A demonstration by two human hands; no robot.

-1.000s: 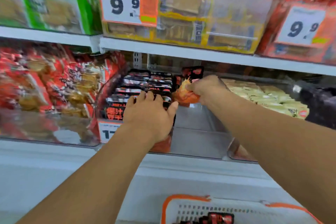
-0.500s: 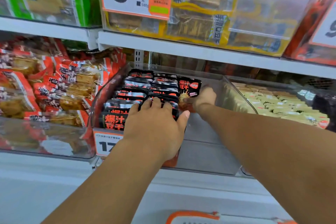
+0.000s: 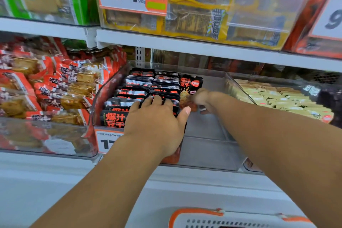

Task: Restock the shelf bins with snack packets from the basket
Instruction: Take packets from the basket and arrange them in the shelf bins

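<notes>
At frame centre, the clear bin (image 3: 209, 146) on the lower shelf (image 3: 185, 179) holds two rows of black packets (image 3: 133, 94) along its left side; its right side is bare. The left hand (image 3: 157, 122) lies flat, fingers straight, on the front packets, pressing them in place. The right hand (image 3: 202, 99) reaches deeper and grips the lower part of one upright packet (image 3: 190, 87), which stands just beside the rows, starting a third column. The basket (image 3: 240, 220) shows only its rim at the bottom edge; its contents are out of view. Risk: the upright packet has no support on its right, so it will probably tip into the bare space once released. If the left hand lifts early, the pressed rows may spring forward or lean. The right hand is blurred, so its exact grip is uncertain.
</notes>
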